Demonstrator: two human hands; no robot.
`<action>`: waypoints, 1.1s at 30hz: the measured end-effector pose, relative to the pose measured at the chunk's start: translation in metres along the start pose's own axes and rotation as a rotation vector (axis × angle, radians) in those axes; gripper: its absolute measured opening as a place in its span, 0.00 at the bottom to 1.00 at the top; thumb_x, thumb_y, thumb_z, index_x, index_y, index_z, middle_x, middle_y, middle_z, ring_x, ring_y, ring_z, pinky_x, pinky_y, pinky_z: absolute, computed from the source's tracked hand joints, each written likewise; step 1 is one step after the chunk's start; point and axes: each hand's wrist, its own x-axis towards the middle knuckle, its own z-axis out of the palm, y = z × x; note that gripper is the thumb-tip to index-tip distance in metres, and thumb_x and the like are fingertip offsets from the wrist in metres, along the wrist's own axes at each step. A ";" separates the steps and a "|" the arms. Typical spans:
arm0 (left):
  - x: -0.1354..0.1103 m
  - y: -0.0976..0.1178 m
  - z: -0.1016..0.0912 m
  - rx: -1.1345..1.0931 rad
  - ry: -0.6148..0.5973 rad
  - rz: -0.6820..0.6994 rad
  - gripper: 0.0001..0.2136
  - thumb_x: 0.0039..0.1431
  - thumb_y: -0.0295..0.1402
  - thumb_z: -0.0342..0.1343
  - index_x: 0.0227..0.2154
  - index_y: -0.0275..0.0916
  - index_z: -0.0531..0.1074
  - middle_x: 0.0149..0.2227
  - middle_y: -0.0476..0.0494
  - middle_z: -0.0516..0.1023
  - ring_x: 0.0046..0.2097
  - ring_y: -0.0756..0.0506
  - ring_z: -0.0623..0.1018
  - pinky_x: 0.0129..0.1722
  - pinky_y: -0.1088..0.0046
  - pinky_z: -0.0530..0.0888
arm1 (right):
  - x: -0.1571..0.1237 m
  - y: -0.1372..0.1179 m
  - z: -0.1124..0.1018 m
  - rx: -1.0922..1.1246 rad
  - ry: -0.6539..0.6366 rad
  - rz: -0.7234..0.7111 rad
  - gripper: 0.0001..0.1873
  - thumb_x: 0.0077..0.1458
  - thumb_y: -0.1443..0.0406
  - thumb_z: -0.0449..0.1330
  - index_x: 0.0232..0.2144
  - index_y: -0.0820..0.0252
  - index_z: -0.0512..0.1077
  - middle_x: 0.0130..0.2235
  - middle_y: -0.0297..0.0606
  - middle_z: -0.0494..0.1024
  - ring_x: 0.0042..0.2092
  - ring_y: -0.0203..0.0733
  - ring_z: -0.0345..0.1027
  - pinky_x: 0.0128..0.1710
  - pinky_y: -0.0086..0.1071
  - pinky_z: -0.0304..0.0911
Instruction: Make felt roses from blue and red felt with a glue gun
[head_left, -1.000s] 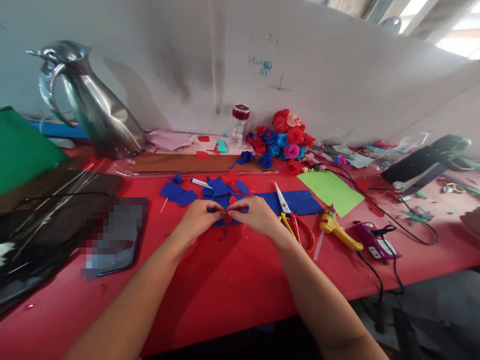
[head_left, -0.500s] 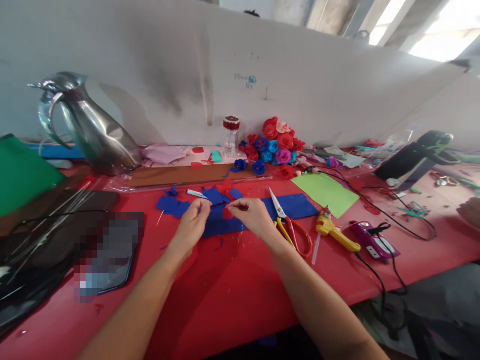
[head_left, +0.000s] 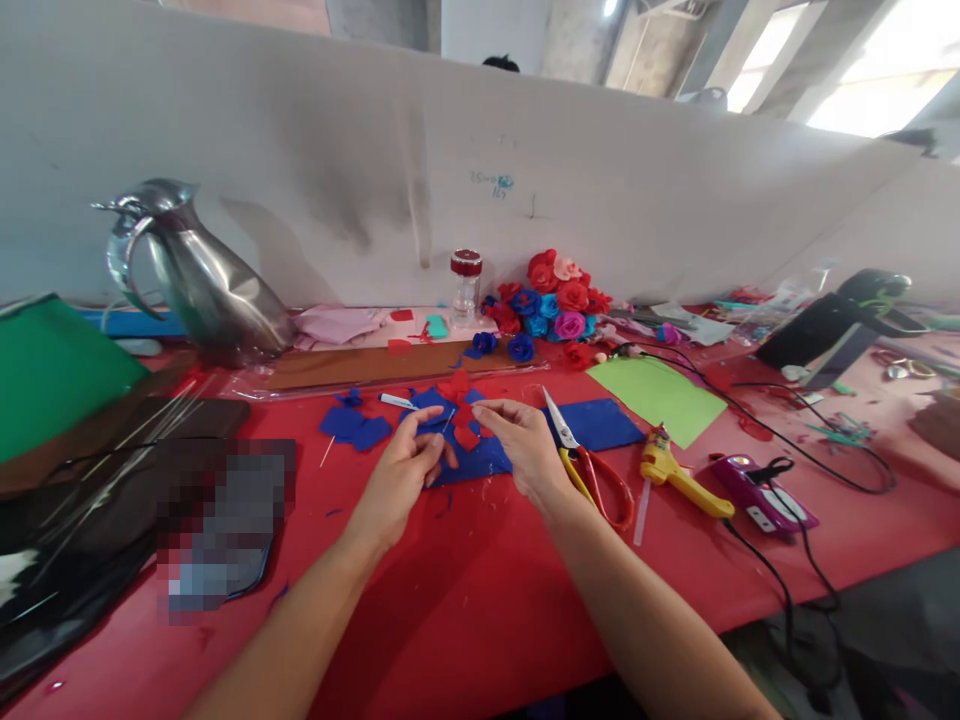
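Note:
My left hand (head_left: 405,465) hovers above the paper pieces, thumb and fingers closed around a thin stick (head_left: 450,420) that points up. Facing it, my right hand (head_left: 523,445) has thumb and forefinger pinched together; whatever lies between those fingertips is too small to make out. Just below the pinch is a red paper piece (head_left: 466,438). Under both hands a dark blue sheet (head_left: 480,465) lies on the red table. Cut blue paper petals (head_left: 356,427) are scattered left of my hands, by a white marker (head_left: 397,402). Scissors (head_left: 581,455) lie open to the right.
A yellow glue gun (head_left: 682,475) and a purple power strip (head_left: 761,495) with cords are on the right, below a green sheet (head_left: 656,395). Paper roses (head_left: 559,300), a glass jar (head_left: 466,295) and a steel jug (head_left: 210,280) stand behind. A blurred phone (head_left: 232,520) lies left.
My hands have moved slightly apart. The left fingers have opened out a little, so the thin stick now shows between them. The view has tilted up slightly.

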 end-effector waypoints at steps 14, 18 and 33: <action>0.003 -0.004 -0.001 -0.085 0.038 -0.005 0.09 0.48 0.35 0.58 0.33 0.40 0.68 0.29 0.53 0.67 0.22 0.54 0.63 0.23 0.74 0.61 | -0.011 -0.008 0.008 0.171 -0.071 0.122 0.09 0.37 0.61 0.68 0.24 0.59 0.77 0.25 0.31 0.77 0.28 0.32 0.66 0.35 0.29 0.61; 0.003 -0.004 0.000 -0.090 0.044 -0.016 0.10 0.47 0.36 0.59 0.31 0.39 0.68 0.26 0.54 0.66 0.22 0.54 0.62 0.24 0.75 0.60 | -0.012 -0.009 0.008 0.194 -0.074 0.137 0.09 0.35 0.61 0.69 0.23 0.59 0.77 0.25 0.32 0.77 0.29 0.33 0.66 0.36 0.30 0.60; 0.003 -0.004 -0.002 -0.046 0.040 0.004 0.10 0.44 0.38 0.60 0.28 0.38 0.70 0.22 0.55 0.66 0.22 0.54 0.62 0.24 0.75 0.60 | -0.013 -0.014 0.007 0.070 -0.124 0.069 0.08 0.38 0.62 0.66 0.25 0.59 0.77 0.26 0.32 0.76 0.30 0.33 0.64 0.34 0.30 0.57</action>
